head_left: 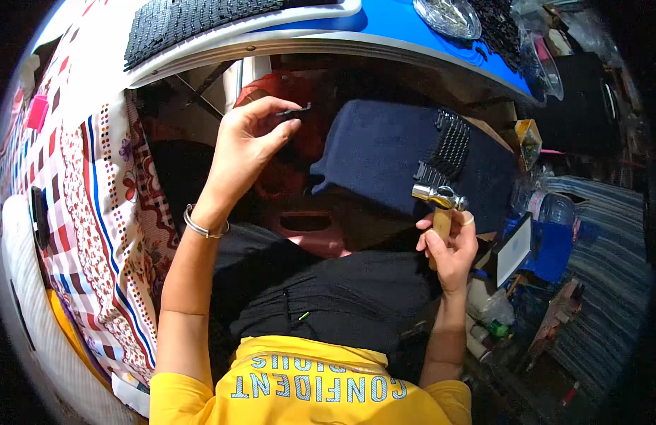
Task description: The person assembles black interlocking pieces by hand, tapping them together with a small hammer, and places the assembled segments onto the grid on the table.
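My left hand (253,134), with a silver bangle on its wrist, pinches a small dark thin piece (294,110) between thumb and forefinger; its kind is too small to make out. My right hand (452,248) is wrapped around the wooden handle of a hammer (440,195), whose shiny metal head points up and left. Just beyond the hammer head, a row of black ridged pieces (450,145) lies on a dark blue cloth-covered block (385,145). The hammer head is close to the near end of that row; whether they touch I cannot tell.
Ahead stands a blue-topped table (385,18) bearing a mat of black pieces (193,28), a plastic-wrapped bowl (448,15) and a black heap (499,25). Patterned cloth (80,191) hangs at left. A blue water jug (551,234) and clutter stand at right.
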`<action>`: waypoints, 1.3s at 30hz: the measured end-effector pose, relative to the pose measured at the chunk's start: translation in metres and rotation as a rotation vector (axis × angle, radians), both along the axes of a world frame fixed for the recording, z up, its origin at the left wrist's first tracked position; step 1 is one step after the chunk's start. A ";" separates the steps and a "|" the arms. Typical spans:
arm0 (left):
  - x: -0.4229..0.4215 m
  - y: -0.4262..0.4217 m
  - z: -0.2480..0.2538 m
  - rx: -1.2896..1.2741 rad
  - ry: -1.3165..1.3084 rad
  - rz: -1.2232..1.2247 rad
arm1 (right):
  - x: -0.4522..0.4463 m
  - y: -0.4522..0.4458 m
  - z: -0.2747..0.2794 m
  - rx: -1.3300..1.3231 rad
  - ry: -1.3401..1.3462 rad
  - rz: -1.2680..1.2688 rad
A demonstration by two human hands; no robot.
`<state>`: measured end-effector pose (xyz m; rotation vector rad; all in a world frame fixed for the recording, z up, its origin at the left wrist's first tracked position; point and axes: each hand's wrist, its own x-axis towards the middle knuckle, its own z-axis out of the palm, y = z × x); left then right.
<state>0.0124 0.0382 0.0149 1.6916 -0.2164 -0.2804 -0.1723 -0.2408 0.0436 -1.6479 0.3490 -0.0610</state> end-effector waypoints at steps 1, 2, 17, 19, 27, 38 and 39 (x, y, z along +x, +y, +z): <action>0.000 -0.001 0.000 0.005 -0.006 -0.004 | 0.000 -0.001 0.000 -0.002 0.002 0.003; 0.000 -0.002 0.000 0.009 -0.012 -0.008 | 0.000 -0.002 0.000 -0.004 0.004 0.006; 0.009 -0.007 -0.005 0.183 -0.236 0.057 | 0.003 0.001 0.005 0.038 -0.052 -0.042; -0.001 -0.023 0.014 0.132 -0.308 -0.034 | 0.003 0.001 0.006 0.091 -0.092 -0.092; -0.025 -0.107 0.026 0.196 -0.674 -0.322 | 0.009 -0.007 0.004 0.185 -0.193 -0.260; -0.028 -0.130 0.024 0.431 -0.975 -0.519 | 0.005 -0.012 -0.001 0.285 -0.132 -0.272; -0.027 -0.131 0.024 0.459 -1.019 -0.537 | 0.006 -0.012 -0.001 0.286 -0.129 -0.268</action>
